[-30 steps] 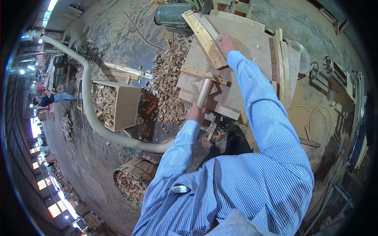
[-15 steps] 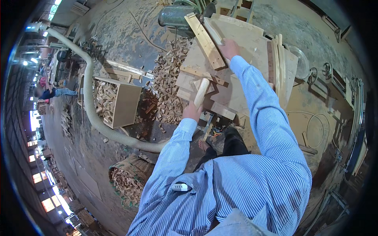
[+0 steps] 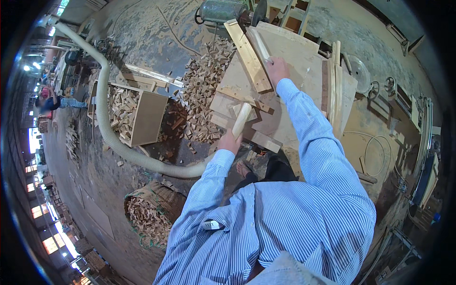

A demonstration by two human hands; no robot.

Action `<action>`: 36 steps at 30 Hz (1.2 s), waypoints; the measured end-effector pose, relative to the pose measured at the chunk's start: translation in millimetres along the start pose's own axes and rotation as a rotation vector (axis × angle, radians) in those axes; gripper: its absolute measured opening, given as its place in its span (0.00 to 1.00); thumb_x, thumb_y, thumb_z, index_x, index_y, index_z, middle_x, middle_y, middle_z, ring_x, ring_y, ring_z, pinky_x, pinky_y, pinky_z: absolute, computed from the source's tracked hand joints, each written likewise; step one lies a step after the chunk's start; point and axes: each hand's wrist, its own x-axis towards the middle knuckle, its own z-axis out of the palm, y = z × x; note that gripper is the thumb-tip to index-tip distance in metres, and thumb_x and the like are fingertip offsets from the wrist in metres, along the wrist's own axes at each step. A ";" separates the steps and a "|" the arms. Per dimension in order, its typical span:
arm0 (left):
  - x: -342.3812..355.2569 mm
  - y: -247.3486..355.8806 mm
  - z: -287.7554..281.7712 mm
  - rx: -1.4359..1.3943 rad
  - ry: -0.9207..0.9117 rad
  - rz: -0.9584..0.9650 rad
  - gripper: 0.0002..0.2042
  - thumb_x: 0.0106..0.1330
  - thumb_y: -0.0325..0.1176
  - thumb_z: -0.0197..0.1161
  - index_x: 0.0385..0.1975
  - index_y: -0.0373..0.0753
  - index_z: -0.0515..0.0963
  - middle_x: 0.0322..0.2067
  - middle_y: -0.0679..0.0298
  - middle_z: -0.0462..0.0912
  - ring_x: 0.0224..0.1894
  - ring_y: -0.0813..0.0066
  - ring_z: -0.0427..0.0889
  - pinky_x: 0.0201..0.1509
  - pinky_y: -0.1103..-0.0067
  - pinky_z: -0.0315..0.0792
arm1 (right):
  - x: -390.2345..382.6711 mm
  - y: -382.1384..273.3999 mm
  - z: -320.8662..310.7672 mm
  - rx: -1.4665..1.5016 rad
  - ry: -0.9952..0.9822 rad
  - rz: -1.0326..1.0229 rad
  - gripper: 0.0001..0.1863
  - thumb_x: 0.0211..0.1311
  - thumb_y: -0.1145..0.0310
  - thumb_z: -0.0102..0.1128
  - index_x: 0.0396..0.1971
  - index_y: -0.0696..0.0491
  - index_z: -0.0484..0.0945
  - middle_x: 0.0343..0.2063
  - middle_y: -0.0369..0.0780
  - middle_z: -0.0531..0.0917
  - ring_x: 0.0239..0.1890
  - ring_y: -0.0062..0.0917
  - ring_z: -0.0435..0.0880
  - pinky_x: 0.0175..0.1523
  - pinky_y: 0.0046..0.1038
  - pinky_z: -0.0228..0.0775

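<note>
Worktable (image 3: 301, 61), pale sheet top, takes up the far centre; ribbed cream hose (image 3: 107, 114) curves down the left side and bends toward the person's left sleeve. Heap of wood offcuts (image 3: 204, 90) on the floor just left of the table; open wooden box (image 3: 151, 118) full of similar pieces left of that, woven basket (image 3: 166, 197) of more pieces at near left. Green motor (image 3: 223, 10) at the far end, dark disc (image 3: 260, 12) to its right. Long wood strips (image 3: 335, 90) lie together along the table's right side. Thick yellowish board (image 3: 248, 57) lies slanted across the far left part of the top, with a narrower pale strip (image 3: 259, 43) just right of it, far end toward the disc. Right hand (image 3: 277, 71) is at that strip's near end, fingers bunched together; cannot tell whether they pinch it or only press on it. Left hand (image 3: 230, 143) has fingers curled around the near end of a pale wood bar (image 3: 242, 119); bar tilts far and slightly right, over the table's near left edge, cannot tell if it touches the top.
</note>
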 end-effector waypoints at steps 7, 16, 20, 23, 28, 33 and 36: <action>-7.9 -9.6 -1.7 -0.026 -0.006 0.016 0.21 0.63 0.45 0.69 0.43 0.35 0.70 0.37 0.41 0.84 0.42 0.38 0.83 0.46 0.52 0.76 | 26.4 -20.4 23.5 0.078 -0.110 0.009 0.14 0.65 0.59 0.58 0.40 0.52 0.85 0.37 0.51 0.85 0.42 0.50 0.83 0.49 0.49 0.74; 3.3 -3.0 3.0 -0.061 0.055 0.056 0.20 0.64 0.44 0.68 0.43 0.35 0.70 0.36 0.40 0.83 0.42 0.37 0.82 0.45 0.53 0.76 | 51.4 -4.3 34.3 0.052 -0.109 -0.069 0.14 0.66 0.60 0.56 0.40 0.51 0.86 0.37 0.51 0.85 0.42 0.49 0.83 0.50 0.48 0.73; 21.4 9.3 5.4 -0.049 0.034 0.039 0.20 0.65 0.44 0.68 0.42 0.35 0.70 0.35 0.40 0.83 0.40 0.36 0.82 0.43 0.53 0.76 | 75.3 4.6 34.7 0.068 -0.084 -0.075 0.14 0.66 0.58 0.57 0.40 0.50 0.85 0.36 0.50 0.85 0.42 0.46 0.83 0.49 0.46 0.73; 38.2 24.2 5.5 -0.045 0.048 0.069 0.20 0.65 0.44 0.68 0.42 0.35 0.70 0.35 0.39 0.83 0.40 0.35 0.82 0.43 0.53 0.76 | 94.1 10.5 30.9 0.056 -0.085 -0.060 0.14 0.66 0.57 0.56 0.41 0.49 0.86 0.37 0.49 0.85 0.42 0.46 0.84 0.50 0.45 0.74; 68.8 53.4 2.8 -0.029 0.009 0.002 0.19 0.66 0.44 0.66 0.43 0.34 0.71 0.37 0.39 0.84 0.42 0.38 0.83 0.45 0.55 0.77 | 128.9 18.4 22.1 -0.004 -0.078 -0.041 0.14 0.67 0.58 0.55 0.42 0.48 0.86 0.40 0.49 0.85 0.44 0.48 0.84 0.52 0.46 0.75; 86.0 66.7 3.8 -0.052 0.028 0.024 0.20 0.66 0.44 0.66 0.45 0.34 0.71 0.37 0.40 0.84 0.42 0.38 0.83 0.45 0.55 0.77 | 148.6 19.7 12.5 0.040 -0.153 0.009 0.14 0.66 0.57 0.57 0.43 0.47 0.86 0.42 0.49 0.86 0.47 0.46 0.83 0.54 0.45 0.74; 89.1 69.8 3.9 -0.046 0.038 0.030 0.21 0.65 0.44 0.67 0.45 0.33 0.71 0.37 0.39 0.84 0.42 0.37 0.83 0.46 0.53 0.76 | 145.6 18.2 10.9 -0.009 -0.083 -0.027 0.13 0.64 0.59 0.60 0.41 0.51 0.86 0.44 0.49 0.85 0.48 0.46 0.83 0.54 0.44 0.74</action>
